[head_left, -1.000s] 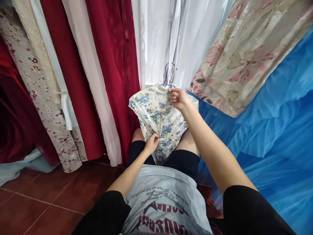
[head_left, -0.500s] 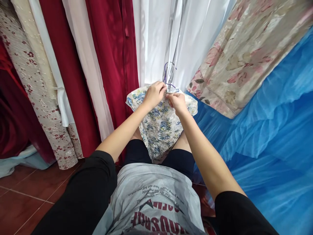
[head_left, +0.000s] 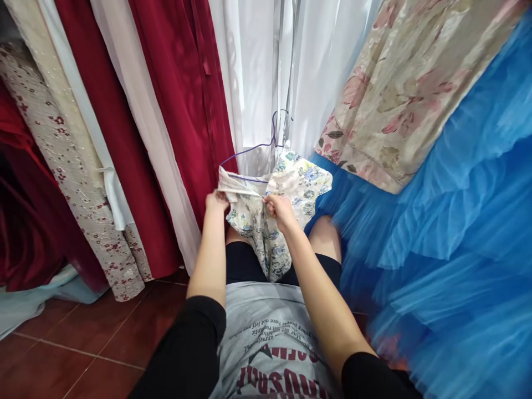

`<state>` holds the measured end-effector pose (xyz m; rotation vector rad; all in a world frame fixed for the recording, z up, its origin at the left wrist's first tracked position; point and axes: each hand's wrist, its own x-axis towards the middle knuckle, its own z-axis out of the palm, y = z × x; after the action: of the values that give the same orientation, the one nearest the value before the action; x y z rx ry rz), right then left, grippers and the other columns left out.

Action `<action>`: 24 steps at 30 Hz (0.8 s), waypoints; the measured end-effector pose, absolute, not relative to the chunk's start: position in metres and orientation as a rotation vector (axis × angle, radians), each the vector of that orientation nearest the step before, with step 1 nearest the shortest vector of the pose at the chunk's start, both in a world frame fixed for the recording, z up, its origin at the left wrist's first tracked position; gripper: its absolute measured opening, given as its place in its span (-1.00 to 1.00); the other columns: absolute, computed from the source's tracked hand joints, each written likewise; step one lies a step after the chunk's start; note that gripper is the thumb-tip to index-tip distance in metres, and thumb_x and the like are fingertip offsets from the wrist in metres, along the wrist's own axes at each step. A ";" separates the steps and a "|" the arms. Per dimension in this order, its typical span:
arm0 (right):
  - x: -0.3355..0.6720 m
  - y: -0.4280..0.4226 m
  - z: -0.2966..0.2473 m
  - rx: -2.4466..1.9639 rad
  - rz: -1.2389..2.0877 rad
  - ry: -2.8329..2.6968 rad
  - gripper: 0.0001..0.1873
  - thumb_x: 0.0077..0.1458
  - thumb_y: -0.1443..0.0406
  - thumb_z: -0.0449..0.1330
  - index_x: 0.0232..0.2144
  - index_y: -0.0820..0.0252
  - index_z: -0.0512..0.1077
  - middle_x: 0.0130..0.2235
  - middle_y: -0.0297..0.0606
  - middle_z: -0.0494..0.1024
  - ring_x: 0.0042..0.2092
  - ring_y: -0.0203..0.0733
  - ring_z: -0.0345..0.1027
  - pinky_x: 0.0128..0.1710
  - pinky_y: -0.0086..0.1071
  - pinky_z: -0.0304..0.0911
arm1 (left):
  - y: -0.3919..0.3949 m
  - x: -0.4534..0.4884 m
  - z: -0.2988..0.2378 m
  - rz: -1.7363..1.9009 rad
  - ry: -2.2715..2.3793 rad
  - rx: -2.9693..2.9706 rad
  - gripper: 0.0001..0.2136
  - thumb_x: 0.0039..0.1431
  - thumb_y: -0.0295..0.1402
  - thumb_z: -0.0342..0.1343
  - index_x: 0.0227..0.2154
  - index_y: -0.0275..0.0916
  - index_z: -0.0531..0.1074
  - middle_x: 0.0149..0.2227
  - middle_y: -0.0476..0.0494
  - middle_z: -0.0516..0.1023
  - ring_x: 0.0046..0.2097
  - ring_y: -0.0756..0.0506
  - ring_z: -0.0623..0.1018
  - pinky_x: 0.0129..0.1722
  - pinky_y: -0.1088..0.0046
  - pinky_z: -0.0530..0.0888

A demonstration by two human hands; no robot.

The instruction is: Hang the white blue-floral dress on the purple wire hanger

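A white blouse with blue flowers [head_left: 305, 177] hangs in front of my knees on a thin purple wire hanger [head_left: 249, 149]. Its right shoulder covers the hanger, while the left arm of the wire lies bare above the pulled-down cloth. At the garment's left edge my left hand [head_left: 216, 202] is closed on the fabric, its fingertips partly hidden. My right hand [head_left: 279, 209] pinches the neckline edge near the middle. Between the two hands the edge is drawn taut and shows its pale inside.
Long dark red cloth [head_left: 174, 111] and white cloth [head_left: 253, 66] hang ahead. To the right are a beige floral garment [head_left: 399, 105] and blue tulle [head_left: 465, 221] reaching low. Red floor tiles [head_left: 100, 332] show at lower left.
Both hands have left the neckline by the hook and come down toward me, the left also moving out leftward. The blouse's left shoulder has come off the hanger, baring the purple wire.
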<state>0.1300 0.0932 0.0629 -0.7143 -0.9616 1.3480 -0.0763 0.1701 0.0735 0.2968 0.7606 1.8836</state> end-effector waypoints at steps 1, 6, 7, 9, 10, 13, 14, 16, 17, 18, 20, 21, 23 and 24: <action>0.131 0.090 0.054 -0.704 1.377 -0.879 -0.84 -0.10 0.29 0.24 -0.60 0.19 0.33 -0.71 -0.51 0.17 -0.66 -0.44 -0.07 -0.68 -0.52 -0.19 | 0.161 -0.066 0.050 1.825 0.784 0.267 -0.69 0.29 -0.56 -0.08 -0.59 -0.23 0.17 -0.63 0.05 0.22 -0.54 0.00 0.40 -0.42 0.53 0.35; 0.179 0.080 0.010 -0.770 1.261 -0.563 -0.73 0.08 0.25 0.10 -0.58 0.09 0.10 -0.70 -0.58 -0.01 -0.69 -0.42 -0.14 -0.71 -0.56 -0.10 | 0.126 0.006 -0.032 1.619 0.782 0.204 -0.71 0.31 -0.52 -0.07 -0.56 -0.25 0.26 -0.53 -0.04 0.38 -0.48 -0.01 0.46 -0.33 0.47 0.41; 0.192 0.079 0.003 -0.791 1.220 -0.517 -0.69 0.11 0.24 0.08 -0.57 0.08 0.04 -0.69 -0.57 0.00 -0.69 -0.41 -0.11 -0.71 -0.56 -0.06 | 0.122 0.020 -0.036 1.597 0.751 0.218 -0.73 0.32 -0.51 -0.05 -0.54 -0.26 0.29 -0.48 -0.08 0.44 -0.44 -0.02 0.49 -0.28 0.45 0.43; 0.208 0.079 -0.007 -0.834 1.149 -0.450 -0.68 0.14 0.20 0.06 -0.55 0.08 0.00 -0.68 -0.54 0.08 -0.68 -0.38 -0.01 -0.69 -0.55 0.03 | 0.117 0.045 -0.030 1.578 0.666 0.262 -0.77 0.33 -0.47 -0.01 -0.47 -0.27 0.38 -0.37 -0.13 0.51 -0.34 -0.04 0.55 -0.17 0.40 0.47; 0.211 0.079 -0.011 -0.853 1.122 -0.430 -0.70 0.15 0.19 0.05 -0.54 0.07 0.03 -0.67 -0.52 0.15 -0.67 -0.37 0.06 -0.67 -0.54 0.08 | 0.114 0.054 -0.022 1.578 0.611 0.302 -0.80 0.33 -0.45 0.02 -0.43 -0.28 0.41 -0.33 -0.14 0.53 -0.29 -0.04 0.56 -0.13 0.39 0.48; 0.200 0.076 -0.017 -0.876 1.072 -0.415 -0.80 0.15 0.14 0.07 -0.44 0.09 0.25 -0.54 -0.40 0.41 -0.53 -0.30 0.29 -0.55 -0.48 0.24 | 0.100 0.076 0.006 1.593 0.435 0.613 -0.89 0.29 -0.38 0.13 -0.33 -0.29 0.49 -0.26 -0.14 0.56 -0.21 -0.05 0.57 -0.10 0.42 0.47; 0.193 0.074 -0.016 -0.875 1.070 -0.463 -0.77 0.16 0.09 0.08 -0.40 0.11 0.33 -0.48 -0.35 0.48 -0.48 -0.28 0.34 -0.50 -0.46 0.27 | 0.093 0.081 0.014 1.594 0.400 0.774 -0.89 0.27 -0.35 0.17 -0.31 -0.29 0.51 -0.25 -0.13 0.56 -0.21 -0.04 0.56 -0.12 0.46 0.46; 0.181 0.068 -0.010 -0.864 1.072 -0.679 -0.61 0.18 -0.03 0.08 -0.35 0.15 0.42 -0.40 -0.28 0.53 -0.37 -0.22 0.40 -0.41 -0.41 0.30 | 0.081 0.088 0.025 1.601 0.397 1.088 -0.83 0.23 -0.25 0.24 -0.28 -0.27 0.53 -0.27 -0.11 0.56 -0.24 -0.02 0.54 -0.17 0.52 0.44; 0.178 0.064 -0.005 -0.857 1.064 -0.835 -0.54 0.18 -0.09 0.08 -0.36 0.17 0.44 -0.39 -0.27 0.54 -0.34 -0.20 0.40 -0.37 -0.40 0.29 | 0.075 0.088 0.029 1.616 0.427 1.199 -0.79 0.22 -0.20 0.25 -0.27 -0.26 0.54 -0.28 -0.10 0.56 -0.25 -0.02 0.53 -0.20 0.53 0.43; 0.177 0.059 0.000 -0.851 1.049 -1.005 -0.49 0.17 -0.14 0.08 -0.38 0.18 0.45 -0.40 -0.28 0.52 -0.32 -0.19 0.39 -0.36 -0.39 0.27 | 0.072 0.088 0.031 1.641 0.463 1.284 -0.76 0.22 -0.16 0.25 -0.26 -0.25 0.54 -0.28 -0.10 0.56 -0.25 -0.02 0.53 -0.21 0.53 0.42; 0.182 0.049 0.010 -0.842 1.027 -1.300 -0.49 0.13 -0.14 0.16 -0.45 0.19 0.42 -0.46 -0.32 0.46 -0.37 -0.22 0.31 -0.39 -0.40 0.20 | 0.068 0.084 0.035 1.711 0.530 1.389 -0.73 0.22 -0.11 0.23 -0.26 -0.24 0.54 -0.26 -0.11 0.56 -0.22 -0.05 0.53 -0.18 0.51 0.43; 0.186 0.045 0.014 -0.843 1.027 -1.413 -0.51 0.10 -0.11 0.22 -0.50 0.20 0.40 -0.50 -0.36 0.41 -0.42 -0.25 0.26 -0.42 -0.40 0.15 | 0.068 0.080 0.036 1.736 0.556 1.415 -0.73 0.23 -0.10 0.22 -0.27 -0.24 0.54 -0.26 -0.12 0.56 -0.20 -0.06 0.53 -0.16 0.49 0.43; 0.193 0.036 0.021 -0.853 1.059 -1.561 -0.54 0.02 -0.03 0.33 -0.57 0.20 0.33 -0.58 -0.42 0.31 -0.50 -0.32 0.12 -0.48 -0.41 0.05 | 0.069 0.074 0.037 1.750 0.574 1.424 -0.72 0.22 -0.09 0.23 -0.28 -0.23 0.52 -0.26 -0.12 0.55 -0.20 -0.06 0.53 -0.15 0.48 0.43; 0.196 0.032 0.025 -0.848 1.086 -1.587 -0.56 -0.02 0.01 0.36 -0.58 0.20 0.32 -0.59 -0.43 0.28 -0.52 -0.34 0.08 -0.49 -0.41 0.02 | 0.070 0.072 0.037 1.742 0.558 1.414 -0.72 0.21 -0.09 0.25 -0.22 -0.21 0.51 -0.24 -0.11 0.54 -0.18 -0.06 0.53 -0.14 0.47 0.44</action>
<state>0.1962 0.0317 0.0247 -0.8478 -1.5872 1.0857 0.0722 0.0700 0.0367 1.4140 0.5583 1.7415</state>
